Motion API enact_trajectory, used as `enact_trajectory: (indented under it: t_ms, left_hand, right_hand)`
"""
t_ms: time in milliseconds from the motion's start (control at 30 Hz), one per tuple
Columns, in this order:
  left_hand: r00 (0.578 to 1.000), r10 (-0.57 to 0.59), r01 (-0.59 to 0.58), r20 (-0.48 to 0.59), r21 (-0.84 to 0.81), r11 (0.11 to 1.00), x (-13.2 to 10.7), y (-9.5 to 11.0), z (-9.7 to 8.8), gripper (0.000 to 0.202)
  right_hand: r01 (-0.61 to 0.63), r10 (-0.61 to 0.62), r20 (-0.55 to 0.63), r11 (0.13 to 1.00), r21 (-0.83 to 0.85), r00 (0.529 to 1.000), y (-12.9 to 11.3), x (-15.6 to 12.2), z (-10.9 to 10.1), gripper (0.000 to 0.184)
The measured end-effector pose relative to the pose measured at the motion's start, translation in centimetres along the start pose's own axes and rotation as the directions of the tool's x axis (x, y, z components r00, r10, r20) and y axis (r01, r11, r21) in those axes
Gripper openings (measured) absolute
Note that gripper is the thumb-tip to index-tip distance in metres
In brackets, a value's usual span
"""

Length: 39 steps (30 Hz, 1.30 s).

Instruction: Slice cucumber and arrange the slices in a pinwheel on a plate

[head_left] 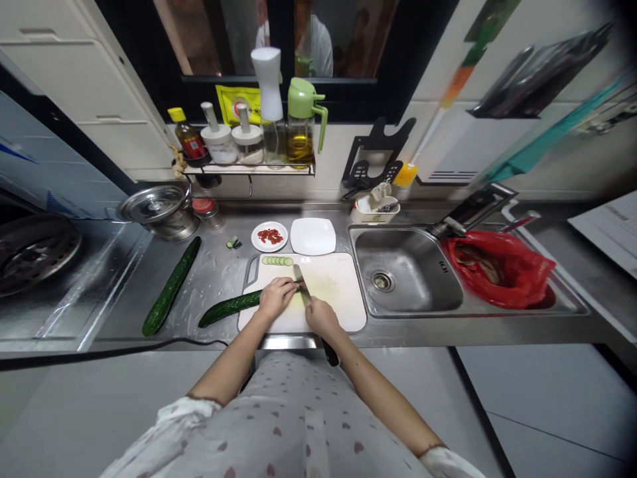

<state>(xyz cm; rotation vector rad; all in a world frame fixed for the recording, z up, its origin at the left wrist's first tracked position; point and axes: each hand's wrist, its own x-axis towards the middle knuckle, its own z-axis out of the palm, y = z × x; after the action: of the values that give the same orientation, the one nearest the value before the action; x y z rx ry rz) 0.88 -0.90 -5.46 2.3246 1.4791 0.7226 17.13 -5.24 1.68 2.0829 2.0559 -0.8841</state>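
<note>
On the white cutting board (343, 292) lies a cucumber (233, 307), its left end reaching past the board onto the counter. My left hand (277, 296) is closed over its right end, pressing it down. In my right hand (322, 317) is a kitchen knife (302, 284); the blade stands beside my left fingertips at the cucumber's cut end, and the black handle sticks out below the fist. A short row of overlapping cucumber slices (277, 261) lies at the board's upper left. Where the blade meets the cucumber is partly hidden by my fingers.
A second cucumber (172, 287) rests on the counter at left. Behind the board are a small plate of chopped red pieces (269, 236), a white square plate (313, 236) and cucumber scraps (233, 243). To the right are the sink (408, 272) and a red plastic bag (522, 269).
</note>
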Motion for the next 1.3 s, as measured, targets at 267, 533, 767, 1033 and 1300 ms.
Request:
enact_trajectory:
  t_ms: [267, 533, 767, 1033, 1300]
  left_hand:
    - [0.997, 0.051, -0.050, -0.058, 0.014, 0.999, 0.0, -0.5, 0.3, 0.022]
    - [0.994, 0.075, -0.074, -0.082, 0.019, 0.997, -0.1, -0.6, 0.6, 0.019]
    - [0.992, 0.091, -0.089, -0.084, 0.021, 0.996, -0.1, -0.6, 0.6, 0.020]
    - [0.993, 0.086, -0.084, -0.076, 0.028, 0.996, 0.0, -0.7, 0.6, 0.020]
    - [0.992, 0.093, -0.093, -0.081, 0.015, 0.996, -0.1, -0.6, 0.5, 0.021]
  right_hand:
    - [-0.027, 0.027, 0.056, 1.000, -0.015, 0.998, 0.1, -1.3, -0.2, 0.029]
    - [-0.033, 0.035, 0.064, 0.999, -0.030, 0.997, 0.2, -1.7, 0.1, 0.030]
    - [-0.031, 0.032, 0.053, 0.999, -0.014, 0.998, -0.6, -0.3, -0.1, 0.032]
    - [-0.045, 0.047, 0.067, 0.998, -0.032, 0.997, -0.1, -1.3, 0.4, 0.033]
    - [-0.046, 0.047, 0.075, 0.999, -0.015, 0.996, -1.0, 0.1, 0.0, 0.032]
